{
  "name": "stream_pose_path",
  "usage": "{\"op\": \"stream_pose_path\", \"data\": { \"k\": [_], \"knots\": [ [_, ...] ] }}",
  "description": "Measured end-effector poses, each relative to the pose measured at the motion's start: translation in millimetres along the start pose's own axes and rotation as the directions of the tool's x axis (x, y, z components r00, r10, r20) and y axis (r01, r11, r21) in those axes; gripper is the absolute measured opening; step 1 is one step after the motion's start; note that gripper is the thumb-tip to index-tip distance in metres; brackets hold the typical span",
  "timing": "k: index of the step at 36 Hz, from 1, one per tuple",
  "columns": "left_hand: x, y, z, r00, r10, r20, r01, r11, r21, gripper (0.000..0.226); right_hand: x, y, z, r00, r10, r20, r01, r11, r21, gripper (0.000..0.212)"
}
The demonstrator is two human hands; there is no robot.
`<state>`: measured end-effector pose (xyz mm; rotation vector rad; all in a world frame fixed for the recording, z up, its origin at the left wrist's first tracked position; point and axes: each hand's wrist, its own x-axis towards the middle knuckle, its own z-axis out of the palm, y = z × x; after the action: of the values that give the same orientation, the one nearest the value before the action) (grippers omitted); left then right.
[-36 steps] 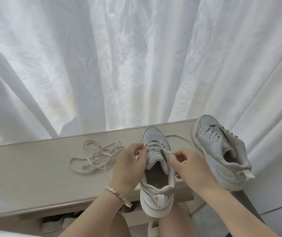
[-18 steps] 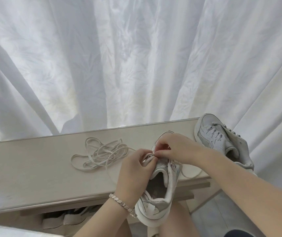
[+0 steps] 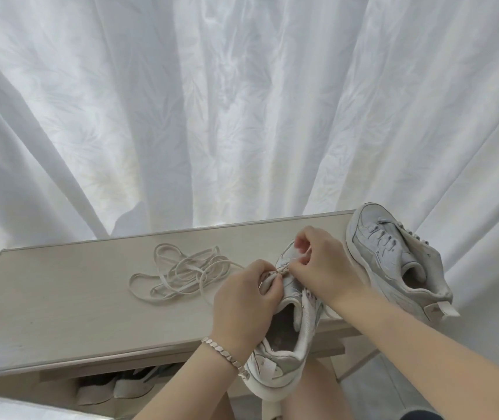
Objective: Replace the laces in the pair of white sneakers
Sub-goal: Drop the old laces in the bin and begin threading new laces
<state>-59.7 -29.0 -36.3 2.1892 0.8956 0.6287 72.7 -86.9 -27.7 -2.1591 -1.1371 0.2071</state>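
A loose lace [image 3: 181,275] is lying tangled on the table [image 3: 60,298], one strand trailing toward the left hand [image 3: 243,301]. The lace at the eyelets is being pinched by that hand's curled fingers. The near sneaker [image 3: 284,344] is being worked with its toe pointing away toward the curtain and its heel overhanging the near edge, so its long axis is running near to far. The right hand [image 3: 322,268] is pinching the lace opposite. Lacing is judged to be under way. Next, an even pull across is being called for. The second sneaker [image 3: 393,268] is lying laced at the far right.
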Motion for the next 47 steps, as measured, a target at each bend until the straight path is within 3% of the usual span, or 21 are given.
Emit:
{"op": "stream_pose_path", "data": {
  "k": [5, 8, 17, 22, 24, 26, 28, 29, 30, 31, 34, 36, 39, 42, 44, 47],
  "knots": [
    [1, 1, 1, 1.000, -0.011, 0.027, 0.011, 1.000, 0.020, 0.015, 9, -20, -4, 0.957, -0.085, 0.277, 0.183, 0.917, -0.353, 0.022],
    [1, 0, 2, 1.000, -0.019, 0.024, 0.019, 1.000, 0.000, 0.013, 11, -22, -5, 0.930, -0.133, 0.341, 0.279, 0.861, -0.426, 0.024],
    [0, 4, 5, 0.999, -0.037, 0.014, 0.036, 0.998, 0.043, 0.009, 4, -16, -10, 0.959, -0.163, 0.234, 0.215, 0.951, -0.221, 0.025],
    [-2, 8, 10, 0.999, -0.037, 0.002, 0.037, 0.996, 0.082, 0.008, 1, -6, -10, 0.977, 0.100, 0.186, -0.115, 0.991, 0.074, 0.035],
    [-1, 8, 10, 0.999, -0.045, 0.006, 0.044, 0.995, 0.085, 0.008, 4, -2, -10, 0.941, 0.260, 0.216, -0.325, 0.872, 0.366, 0.040],
    [-1, 8, 9, 0.999, -0.045, 0.010, 0.044, 0.994, 0.097, 0.008, 5, 1, -13, 0.870, 0.361, 0.335, -0.491, 0.576, 0.654, 0.041],
    [-1, 7, 8, 0.999, -0.045, 0.013, 0.043, 0.994, 0.100, 0.009, 3, 0, -19, 0.837, 0.357, 0.414, -0.521, 0.291, 0.803, 0.034],
    [-1, 8, 8, 0.999, -0.044, 0.014, 0.042, 0.994, 0.102, 0.009, 1, 0, -23, 0.836, 0.339, 0.432, -0.519, 0.230, 0.823, 0.033],
    [-2, 8, 8, 0.999, -0.042, 0.016, 0.040, 0.994, 0.105, 0.009, 0, 2, -25, 0.834, 0.323, 0.447, -0.529, 0.241, 0.813, 0.035],
    [-2, 8, 8, 0.999, -0.042, 0.021, 0.039, 0.994, 0.107, 0.010, 1, 3, -27, 0.835, 0.309, 0.455, -0.543, 0.325, 0.775, 0.038],
    [-1, 8, 8, 0.997, -0.062, 0.034, 0.059, 0.994, 0.091, 0.010, 6, 0, -38, 0.877, 0.238, 0.417, -0.420, 0.802, 0.425, 0.032],
    [-1, 8, 7, 0.997, -0.071, 0.036, 0.068, 0.995, 0.079, 0.009, 7, -7, -46, 0.888, 0.131, 0.441, -0.207, 0.970, 0.128, 0.016],
    [-3, 9, 8, 0.997, -0.060, 0.040, 0.056, 0.995, 0.088, 0.011, 9, -18, -50, 0.864, 0.001, 0.503, 0.070, 0.990, -0.123, 0.018],
    [-3, 8, 9, 0.998, -0.054, 0.032, 0.052, 0.996, 0.075, 0.017, 12, -27, -45, 0.849, -0.097, 0.520, 0.303, 0.895, -0.327, 0.023],
    [-5, 5, 9, 0.999, -0.037, 0.023, 0.035, 0.997, 0.070, 0.022, 14, -28, -40, 0.848, -0.144, 0.509, 0.388, 0.824, -0.413, 0.026],
    [-9, 2, 12, 0.997, 0.070, -0.034, -0.065, 0.989, 0.135, 0.040, 14, -24, -33, 0.857, -0.163, 0.489, 0.403, 0.804, -0.437, 0.028]
  ]
}}
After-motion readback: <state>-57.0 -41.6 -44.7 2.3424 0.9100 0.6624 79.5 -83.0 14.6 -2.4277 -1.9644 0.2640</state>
